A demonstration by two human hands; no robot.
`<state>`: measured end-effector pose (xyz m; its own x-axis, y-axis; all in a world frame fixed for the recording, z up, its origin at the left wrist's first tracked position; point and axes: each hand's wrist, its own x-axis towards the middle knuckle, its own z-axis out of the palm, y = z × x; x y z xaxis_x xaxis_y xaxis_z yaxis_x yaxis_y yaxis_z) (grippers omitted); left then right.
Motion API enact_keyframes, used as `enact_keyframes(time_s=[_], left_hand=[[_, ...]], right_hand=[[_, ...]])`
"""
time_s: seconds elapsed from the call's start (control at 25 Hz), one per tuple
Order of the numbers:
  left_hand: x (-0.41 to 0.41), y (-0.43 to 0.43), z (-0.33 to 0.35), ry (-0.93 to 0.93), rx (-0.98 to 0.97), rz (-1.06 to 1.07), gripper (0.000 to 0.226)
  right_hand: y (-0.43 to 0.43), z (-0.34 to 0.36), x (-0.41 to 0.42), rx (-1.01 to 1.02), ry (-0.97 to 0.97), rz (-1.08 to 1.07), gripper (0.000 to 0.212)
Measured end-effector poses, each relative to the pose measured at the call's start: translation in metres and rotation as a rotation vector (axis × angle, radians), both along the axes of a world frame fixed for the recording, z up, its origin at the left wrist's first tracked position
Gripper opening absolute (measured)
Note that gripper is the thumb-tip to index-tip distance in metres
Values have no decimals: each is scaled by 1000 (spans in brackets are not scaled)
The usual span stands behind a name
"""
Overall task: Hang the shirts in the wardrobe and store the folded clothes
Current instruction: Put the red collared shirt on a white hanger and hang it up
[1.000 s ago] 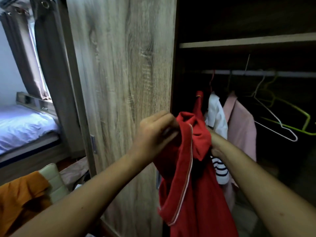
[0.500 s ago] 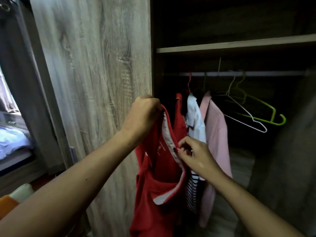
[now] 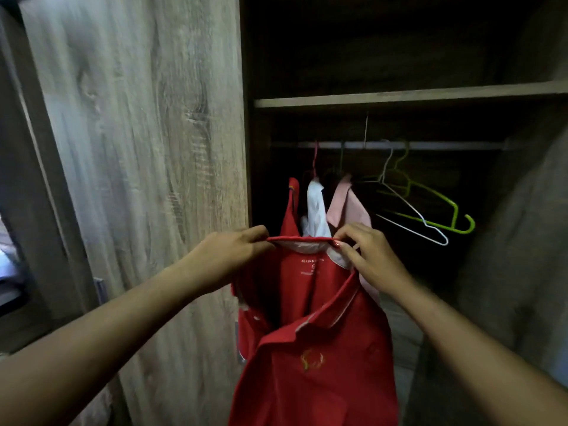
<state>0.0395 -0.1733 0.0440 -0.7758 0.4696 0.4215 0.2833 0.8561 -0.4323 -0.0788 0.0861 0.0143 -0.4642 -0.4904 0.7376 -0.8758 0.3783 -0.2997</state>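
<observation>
1. The wardrobe rail (image 3: pixel 430 145) is already carrying three garments at its left end: a red top (image 3: pixel 292 210), a white shirt (image 3: pixel 316 207) and a pink shirt (image 3: pixel 350 207), hanging close together.
2. A red polo shirt (image 3: pixel 310 348) is not yet hung. It is being held up in front of the open wardrobe, just before the hanging garments and beside the wooden door (image 3: pixel 138 149).
3. The left hand (image 3: pixel 233 253) is pinching the left end of the collar, with its fingers curled over the fabric.
4. The right hand (image 3: pixel 368 256) is pinching the right end of the collar between thumb and fingertips.
5. No hanger is showing inside the polo, so I judge that fitting one is the step now in hand.
6. Two bare hangers, a white one (image 3: pixel 412 210) and a green one (image 3: pixel 439 226), are waiting on the rail to the right.
7. No folded clothes are in view, so that half of the task is looking untouched; the shelf (image 3: pixel 399 95) above the rail is too dark to read.
8. The polo's long axis is running vertically, with the collar at the top and the hem dropping out of the frame below.
9. The collar edge is being stretched level from left to right between the hands.
10. The neck opening is facing the person, with the inner label showing, and the chest emblem is facing the person too.
</observation>
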Motion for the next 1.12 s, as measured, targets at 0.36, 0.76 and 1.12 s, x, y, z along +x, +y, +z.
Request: enact_keyframes(time_s=[0.36, 0.76, 1.12], left_hand=[[-27, 58, 3, 142, 244, -55, 31], [-56, 87, -5, -33, 367, -76, 21], [-58, 71, -12, -76, 358, 61, 31]], right_hand=[[55, 16, -61, -1, 11, -85, 15], [95, 8, -178, 15, -5, -627, 23], [76, 0, -199, -420, -238, -522, 30]])
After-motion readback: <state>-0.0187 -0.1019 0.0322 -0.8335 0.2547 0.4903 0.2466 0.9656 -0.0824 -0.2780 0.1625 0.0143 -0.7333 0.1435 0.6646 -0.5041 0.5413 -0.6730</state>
